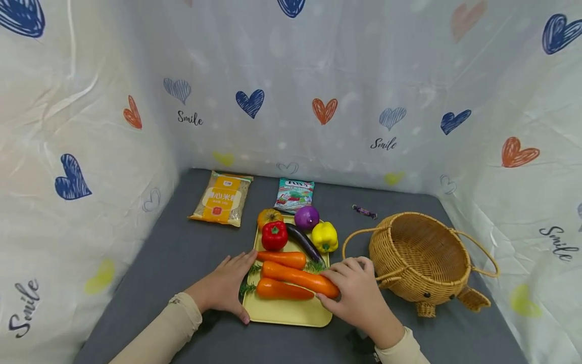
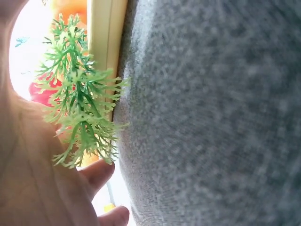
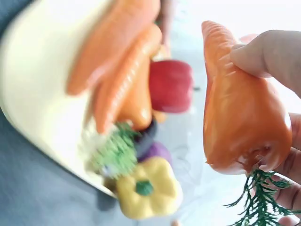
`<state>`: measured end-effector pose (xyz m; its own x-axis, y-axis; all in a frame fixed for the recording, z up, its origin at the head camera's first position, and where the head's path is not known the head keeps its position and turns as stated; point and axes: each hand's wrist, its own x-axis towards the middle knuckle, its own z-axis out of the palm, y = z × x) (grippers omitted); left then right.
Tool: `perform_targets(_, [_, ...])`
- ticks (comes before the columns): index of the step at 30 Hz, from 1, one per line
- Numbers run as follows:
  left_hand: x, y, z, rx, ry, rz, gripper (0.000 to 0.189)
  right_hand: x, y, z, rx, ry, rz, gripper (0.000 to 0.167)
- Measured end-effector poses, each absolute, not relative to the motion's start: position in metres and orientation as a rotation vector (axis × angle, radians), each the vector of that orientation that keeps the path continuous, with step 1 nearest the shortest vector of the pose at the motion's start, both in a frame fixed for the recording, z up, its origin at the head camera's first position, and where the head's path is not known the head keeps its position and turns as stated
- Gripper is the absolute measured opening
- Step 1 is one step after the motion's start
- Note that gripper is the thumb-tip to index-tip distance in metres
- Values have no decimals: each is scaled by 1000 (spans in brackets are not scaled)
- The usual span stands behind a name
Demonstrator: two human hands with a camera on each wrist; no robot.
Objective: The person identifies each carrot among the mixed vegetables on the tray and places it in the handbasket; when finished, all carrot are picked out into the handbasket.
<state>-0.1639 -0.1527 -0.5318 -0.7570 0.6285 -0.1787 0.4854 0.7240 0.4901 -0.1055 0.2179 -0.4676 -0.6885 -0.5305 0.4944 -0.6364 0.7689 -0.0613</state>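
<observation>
My right hand [image 1: 356, 290] grips an orange carrot [image 3: 247, 113] by its body, its dark green top hanging by the fingers in the right wrist view. From the head view this carrot hides partly behind the fingers, over the right side of a yellow tray [image 1: 286, 316]. On the tray lie other carrots [image 1: 282, 289], a red bell pepper [image 1: 275, 235], an eggplant [image 1: 304, 243] and a yellow bell pepper [image 1: 325, 237]. With fingers spread, my left hand [image 1: 225, 285] is at the tray's left edge, next to leafy carrot greens [image 2: 80, 103].
Right of the tray stands a wicker basket [image 1: 409, 280] with looped handles. Behind the tray are a yellow grain bag [image 1: 220, 199], a green candy bag [image 1: 294, 194] and a small purple wrapped candy [image 1: 365, 211]. A purple onion [image 1: 306, 217] and a pumpkin [image 1: 269, 217] sit at the tray's far end.
</observation>
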Motion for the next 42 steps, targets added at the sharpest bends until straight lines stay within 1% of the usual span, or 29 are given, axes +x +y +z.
perform_targets(8, [-159,-154,-533,859,2586,620,160,-110,235,-453,817,-2500,306,39])
perform_targets(18, [-159,-154,-531,853,2581,613,159,-118,267,-433,706,-2451,257,44])
perform_targets(25, [-160,-153,-530,847,2580,614,159,-122,297,-421,593,-2416,249,61])
perform_targets(31, [-160,-152,-530,840,2582,609,159,-124,324,-414,478,-2415,228,48])
perform_targets(42, [-161,-151,-529,834,2590,604,160,-119,362,-410,196,-2497,193,44])
